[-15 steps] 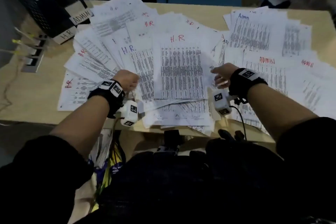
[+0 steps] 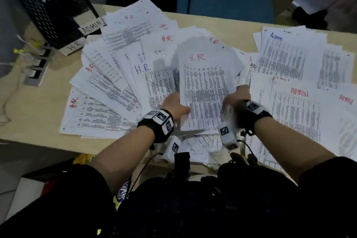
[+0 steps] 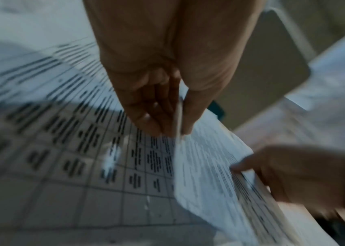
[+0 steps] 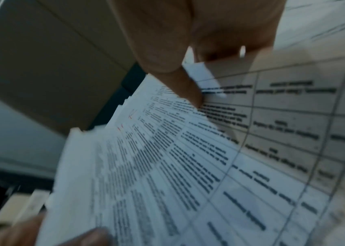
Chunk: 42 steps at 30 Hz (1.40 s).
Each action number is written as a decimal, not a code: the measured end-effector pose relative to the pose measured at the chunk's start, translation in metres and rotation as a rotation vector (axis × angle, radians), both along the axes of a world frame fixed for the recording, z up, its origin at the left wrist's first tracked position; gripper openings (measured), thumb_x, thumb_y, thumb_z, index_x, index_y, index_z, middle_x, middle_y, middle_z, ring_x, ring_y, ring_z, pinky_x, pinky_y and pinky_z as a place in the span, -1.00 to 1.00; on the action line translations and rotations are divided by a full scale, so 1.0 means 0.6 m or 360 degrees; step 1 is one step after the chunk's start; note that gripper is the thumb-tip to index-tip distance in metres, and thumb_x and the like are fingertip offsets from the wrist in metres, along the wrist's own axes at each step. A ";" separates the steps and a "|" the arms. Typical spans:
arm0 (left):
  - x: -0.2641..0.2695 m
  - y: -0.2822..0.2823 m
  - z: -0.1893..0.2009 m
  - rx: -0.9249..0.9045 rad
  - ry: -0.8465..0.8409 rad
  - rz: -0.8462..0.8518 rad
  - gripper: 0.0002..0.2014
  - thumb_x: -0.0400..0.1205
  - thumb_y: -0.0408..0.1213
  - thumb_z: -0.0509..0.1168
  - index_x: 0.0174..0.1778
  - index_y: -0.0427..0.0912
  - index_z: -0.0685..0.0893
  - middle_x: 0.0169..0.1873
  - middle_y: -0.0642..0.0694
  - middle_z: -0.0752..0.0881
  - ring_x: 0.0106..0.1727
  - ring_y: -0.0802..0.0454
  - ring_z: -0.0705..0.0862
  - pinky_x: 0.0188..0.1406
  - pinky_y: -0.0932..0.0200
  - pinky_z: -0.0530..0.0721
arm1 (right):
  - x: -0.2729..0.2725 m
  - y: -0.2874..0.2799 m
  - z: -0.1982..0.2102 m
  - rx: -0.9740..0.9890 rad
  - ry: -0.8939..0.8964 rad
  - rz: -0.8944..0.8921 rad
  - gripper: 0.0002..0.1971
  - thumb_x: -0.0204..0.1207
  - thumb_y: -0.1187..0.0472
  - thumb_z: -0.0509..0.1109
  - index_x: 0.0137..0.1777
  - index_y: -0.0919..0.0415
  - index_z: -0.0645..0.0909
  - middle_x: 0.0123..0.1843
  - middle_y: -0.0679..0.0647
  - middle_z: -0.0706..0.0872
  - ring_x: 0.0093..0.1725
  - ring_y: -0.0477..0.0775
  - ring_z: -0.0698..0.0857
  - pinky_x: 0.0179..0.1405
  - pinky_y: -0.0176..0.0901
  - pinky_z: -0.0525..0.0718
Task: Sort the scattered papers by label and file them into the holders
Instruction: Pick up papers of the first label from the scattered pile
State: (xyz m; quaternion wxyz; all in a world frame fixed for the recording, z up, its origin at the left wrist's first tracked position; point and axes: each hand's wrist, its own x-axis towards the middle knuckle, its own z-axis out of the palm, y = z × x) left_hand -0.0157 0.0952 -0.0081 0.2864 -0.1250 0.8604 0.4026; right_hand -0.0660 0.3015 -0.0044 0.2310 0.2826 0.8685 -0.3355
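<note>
While both hands work at the near edge of the bench (image 2: pixel 34 141), a red-marked "H.R" sheet (image 2: pixel 202 91) sits lifted between them, motion-blurred at its top. Left hand (image 2: pixel 174 105) pinches the sheet's left edge: in the left wrist view the thumb lies on top and the fingers (image 3: pixel 146 106) curl beneath the paper. Right hand (image 2: pixel 238 96) grips the right edge; in the right wrist view its thumb presses down on a thin stack of several sheets, the other fingers hidden behind the paper, so how they lie cannot be told.

Containers: a black perforated file holder (image 2: pixel 44 6) stands at the bench's far left corner, tilted in view, with two paper tags reading "ADMIN" (image 2: pixel 91 26) and "H.R" (image 2: pixel 74 45). Whether any compartment holds paper cannot be told.

Papers: flat white printed sheets, dense tables and text lines. The H.R papers (image 2: pixel 108 83) are fanned out overlapping across the left and centre of the bench, labels handwritten in red and one in blue. The Admin papers (image 2: pixel 301 102) lie overlapped toward the right edge, labels in red and blue. More sheets overhang the near edge below the wrists.

Bench surface is pale, smooth, wood-toned. A grey socket strip (image 2: pixel 37 67) lies near the left edge, beside the holder. Black wrist straps with white marker blocks (image 2: pixel 227 134) on both arms.
</note>
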 end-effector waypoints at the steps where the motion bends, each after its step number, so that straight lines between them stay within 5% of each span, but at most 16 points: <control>1: 0.003 -0.006 0.003 -0.0028 -0.0026 0.0005 -0.72 0.51 -0.34 0.49 0.07 -0.26 0.58 -0.12 -0.09 0.69 -0.09 -0.04 0.68 -0.33 0.30 0.54 | 0.001 -0.001 0.000 0.0073 0.0059 0.0073 -0.43 0.45 0.45 0.38 0.43 0.42 0.26 0.09 0.29 0.60 0.00 0.27 0.63 -0.13 -0.09 0.60; 6: 0.024 -0.074 -0.006 -0.0234 -0.0277 0.0168 -0.41 0.37 -0.30 0.62 0.20 -0.26 0.43 -0.08 -0.08 0.63 -0.06 -0.05 0.64 -0.34 0.24 0.53 | 0.001 -0.032 -0.003 0.0544 -0.0046 0.0876 -0.50 0.45 0.34 0.40 0.36 0.33 0.33 0.34 0.32 0.39 0.23 0.38 0.55 0.03 0.06 0.60; 8: 0.022 -0.099 -0.005 -0.0438 -0.0145 0.0367 -0.29 0.35 -0.18 0.62 0.30 -0.27 0.38 0.08 -0.14 0.59 0.12 -0.14 0.61 -0.06 0.10 0.67 | -0.006 -0.048 -0.001 0.0674 -0.0024 0.0881 -0.43 0.39 0.25 0.50 0.34 0.32 0.35 0.38 0.29 0.32 0.32 0.35 0.44 0.16 0.14 0.58; 10: 0.008 -0.123 -0.008 -0.0576 -0.0115 0.0556 -0.13 0.37 -0.07 0.60 0.47 -0.33 0.32 0.34 -0.27 0.46 0.36 -0.26 0.49 0.32 -0.12 0.58 | -0.019 -0.060 0.001 0.0687 -0.0007 0.0798 -0.29 0.35 0.10 0.56 0.41 0.33 0.31 0.40 0.27 0.33 0.38 0.32 0.40 0.25 0.17 0.54; 13: -0.010 -0.138 -0.014 -0.0306 -0.0220 0.0851 -0.12 0.30 -0.02 0.59 0.48 -0.26 0.37 0.38 -0.29 0.47 0.34 -0.28 0.53 0.36 -0.18 0.58 | -0.050 -0.062 -0.001 0.0461 0.0017 0.0668 -0.34 0.38 0.05 0.47 0.39 0.35 0.35 0.34 0.26 0.47 0.34 0.32 0.49 0.30 0.19 0.55; 15: -0.014 -0.137 -0.021 -0.0256 -0.0169 0.0997 -0.21 0.26 0.02 0.55 0.37 -0.23 0.48 0.32 -0.26 0.55 0.24 -0.25 0.59 0.30 -0.16 0.62 | -0.071 -0.056 0.002 0.0277 -0.0033 0.0639 -0.41 0.41 0.07 0.42 0.37 0.33 0.37 0.21 0.22 0.58 0.18 0.28 0.61 0.17 0.16 0.63; 17: -0.012 -0.124 -0.018 -0.0366 -0.0106 0.1054 -0.33 0.37 -0.04 0.53 0.36 -0.20 0.49 0.36 -0.22 0.47 0.31 -0.24 0.53 0.35 -0.09 0.58 | -0.084 -0.053 0.009 0.0181 -0.0102 0.0685 -0.43 0.46 0.08 0.40 0.39 0.31 0.34 -0.02 0.09 0.58 -0.08 0.15 0.60 -0.19 -0.06 0.61; 19: -0.009 -0.108 -0.017 -0.0432 -0.0081 0.1030 -0.37 0.47 -0.12 0.49 0.41 -0.20 0.44 0.39 -0.24 0.40 0.38 -0.24 0.47 0.38 -0.06 0.53 | -0.089 -0.054 0.010 0.0203 -0.0125 0.0767 -0.51 0.48 0.08 0.40 0.32 0.26 0.37 -0.24 0.00 0.44 -0.28 0.02 0.50 -0.47 -0.20 0.37; 21: -0.006 -0.094 -0.013 -0.0439 -0.0054 0.0916 -0.37 0.49 -0.13 0.45 0.44 -0.23 0.40 0.34 -0.24 0.49 0.37 -0.25 0.49 0.37 -0.15 0.54 | -0.088 -0.059 0.007 0.0236 -0.0129 0.0845 -0.55 0.47 0.09 0.40 0.27 0.29 0.42 -0.30 -0.01 0.38 -0.36 -0.06 0.42 -0.53 -0.23 0.28; 24: -0.002 -0.085 -0.009 -0.0333 0.0068 0.0766 -0.49 0.50 -0.25 0.40 0.36 -0.25 0.46 0.16 -0.21 0.60 0.23 -0.21 0.60 0.24 -0.14 0.62 | -0.084 -0.061 0.001 0.0167 -0.0137 0.0829 -0.43 0.48 0.15 0.43 0.40 0.39 0.35 -0.17 0.02 0.46 -0.31 -0.06 0.45 -0.52 -0.26 0.30; 28: 0.011 -0.060 0.006 -0.0407 0.0599 0.0307 -0.51 0.51 -0.44 0.39 0.39 -0.24 0.50 0.38 -0.25 0.41 0.36 -0.18 0.46 0.38 0.13 0.46 | -0.086 -0.053 0.001 0.0024 -0.0155 0.0709 -0.41 0.46 0.21 0.46 0.41 0.36 0.30 0.04 0.15 0.50 -0.26 -0.04 0.50 -0.48 -0.24 0.38; 30: 0.021 -0.047 0.005 -0.0431 0.0693 0.0147 -0.44 0.54 -0.48 0.37 0.48 -0.18 0.46 0.55 -0.25 0.26 0.49 -0.19 0.38 0.44 0.16 0.43 | -0.089 -0.051 0.002 -0.0013 -0.0158 0.0705 -0.47 0.42 0.21 0.49 0.31 0.35 0.37 0.05 0.21 0.56 -0.21 0.04 0.57 -0.41 -0.18 0.48; 32: 0.030 -0.038 0.004 -0.0387 0.0648 0.0163 -0.41 0.62 -0.43 0.30 0.59 -0.12 0.34 0.66 -0.24 0.12 0.62 -0.24 0.22 0.55 -0.08 0.40 | -0.088 -0.049 0.005 -0.0116 -0.0165 0.0686 -0.51 0.36 0.28 0.52 0.24 0.46 0.49 0.08 0.29 0.67 -0.06 0.23 0.68 -0.23 -0.08 0.62; 36: 0.034 -0.039 -0.009 -0.0864 0.0703 -0.0089 -0.41 0.48 -0.54 0.39 0.40 -0.02 0.52 0.68 -0.31 0.05 0.69 -0.32 0.00 0.60 -0.32 -0.16 | -0.075 -0.042 0.010 -0.0433 -0.0181 0.0523 -0.91 0.43 0.43 0.45 -0.07 0.37 0.66 -0.10 0.28 0.70 -0.11 0.23 0.66 0.08 0.11 0.67; 39: 0.022 -0.050 -0.009 -0.0694 0.0687 0.0008 -0.49 0.61 -0.27 0.35 0.50 -0.07 0.43 0.60 -0.25 0.29 0.56 -0.24 0.33 0.59 -0.21 0.23 | -0.077 -0.037 0.011 -0.0549 -0.0103 0.0400 -0.85 0.48 0.46 0.38 -0.22 0.22 0.62 -0.19 0.21 0.69 -0.03 0.24 0.65 0.23 0.22 0.62; 42: -0.006 -0.068 -0.004 -0.0246 0.0451 0.0483 -0.51 0.67 -0.21 0.28 0.52 -0.19 0.36 0.31 -0.18 0.56 0.24 -0.15 0.60 0.24 -0.01 0.59 | -0.089 -0.026 0.013 -0.0612 -0.0001 0.0289 -0.89 0.51 0.48 0.34 -0.09 0.28 0.60 -0.15 0.23 0.67 0.01 0.25 0.64 0.25 0.23 0.61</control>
